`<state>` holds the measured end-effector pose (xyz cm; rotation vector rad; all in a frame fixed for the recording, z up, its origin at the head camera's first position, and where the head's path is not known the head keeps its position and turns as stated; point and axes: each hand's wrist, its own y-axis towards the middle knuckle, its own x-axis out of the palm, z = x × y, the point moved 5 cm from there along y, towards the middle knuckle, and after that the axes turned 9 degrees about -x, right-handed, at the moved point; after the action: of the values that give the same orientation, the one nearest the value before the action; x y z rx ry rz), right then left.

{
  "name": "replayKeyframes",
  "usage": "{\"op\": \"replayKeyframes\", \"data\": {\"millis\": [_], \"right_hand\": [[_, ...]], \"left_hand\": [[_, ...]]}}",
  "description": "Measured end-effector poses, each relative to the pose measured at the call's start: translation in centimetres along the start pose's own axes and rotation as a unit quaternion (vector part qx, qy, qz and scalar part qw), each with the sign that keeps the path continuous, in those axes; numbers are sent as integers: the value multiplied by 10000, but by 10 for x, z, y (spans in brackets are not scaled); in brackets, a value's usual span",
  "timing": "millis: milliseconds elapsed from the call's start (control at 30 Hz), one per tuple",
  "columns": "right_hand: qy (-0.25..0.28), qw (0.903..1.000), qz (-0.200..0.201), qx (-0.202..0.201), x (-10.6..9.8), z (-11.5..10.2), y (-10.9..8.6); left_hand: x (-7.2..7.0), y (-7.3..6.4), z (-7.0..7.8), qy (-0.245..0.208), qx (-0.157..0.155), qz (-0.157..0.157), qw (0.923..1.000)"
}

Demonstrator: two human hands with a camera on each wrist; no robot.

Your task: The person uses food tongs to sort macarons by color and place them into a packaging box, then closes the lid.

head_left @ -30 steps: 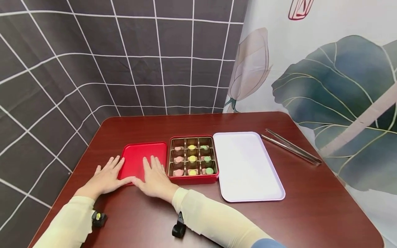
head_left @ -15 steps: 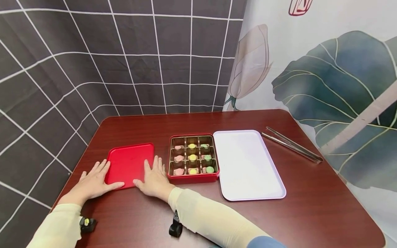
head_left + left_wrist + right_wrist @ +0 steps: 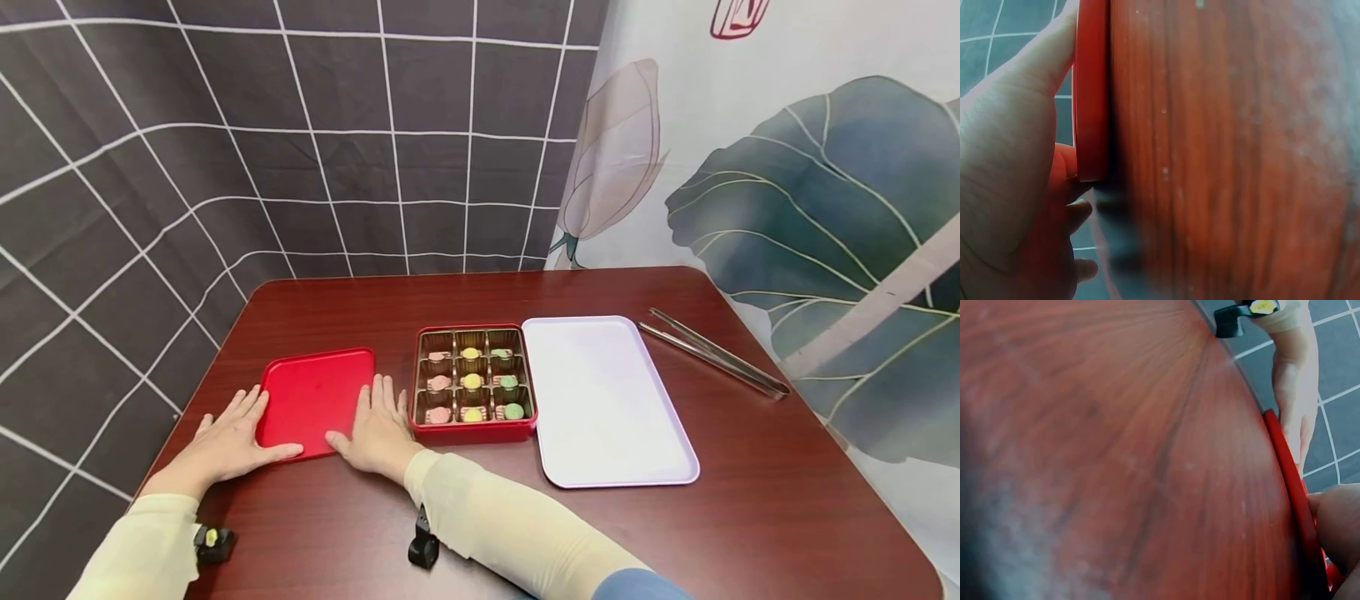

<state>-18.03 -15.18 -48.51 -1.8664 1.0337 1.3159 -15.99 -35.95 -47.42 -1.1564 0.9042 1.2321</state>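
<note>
A square red lid (image 3: 318, 398) lies flat on the left part of the table, between both hands. My left hand (image 3: 223, 448) rests along its left side, fingers straight, thumb reaching over the near left corner. At the opposite side, my right hand (image 3: 378, 437) touches the lid's right edge with extended fingers, its thumb near the front right corner. Low side views show the lid's rim: the left wrist view has the rim (image 3: 1092, 94) beside the left thumb, and the right wrist view has the rim (image 3: 1294, 481) running between both hands.
Right of the right hand stands a red box (image 3: 474, 433) with gold compartments holding pink, yellow and green sweets. A white tray (image 3: 611, 408) lies against its right side. Metal tongs (image 3: 716, 357) lie farther right on the brown wooden table (image 3: 757, 500). A dark grid curtain (image 3: 322, 158) hangs behind.
The lid has slid left, away from the box, along with my left hand. My right hand, earlier over the lid's right part, is now at its right edge. Little differs over the last half second.
</note>
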Motion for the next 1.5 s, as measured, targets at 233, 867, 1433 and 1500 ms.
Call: {"op": "replayKeyframes", "data": {"millis": [233, 867, 1433, 1500], "right_hand": [[-136, 9999, 91, -14, -2, 0, -2], [634, 9945, 760, -355, -22, -1, -5], [1609, 9774, 1333, -319, -55, 3, -2], [1712, 9745, 1409, -347, -59, 4, -2]], "left_hand": [[-2, -2, 4, -19, -22, 10, 10000], [-19, -7, 12, -156, 87, 623, 9979], [-47, -18, 28, -703, 371, 1738, 9816], [-51, -20, 31, -736, 397, 1825, 9796]]}}
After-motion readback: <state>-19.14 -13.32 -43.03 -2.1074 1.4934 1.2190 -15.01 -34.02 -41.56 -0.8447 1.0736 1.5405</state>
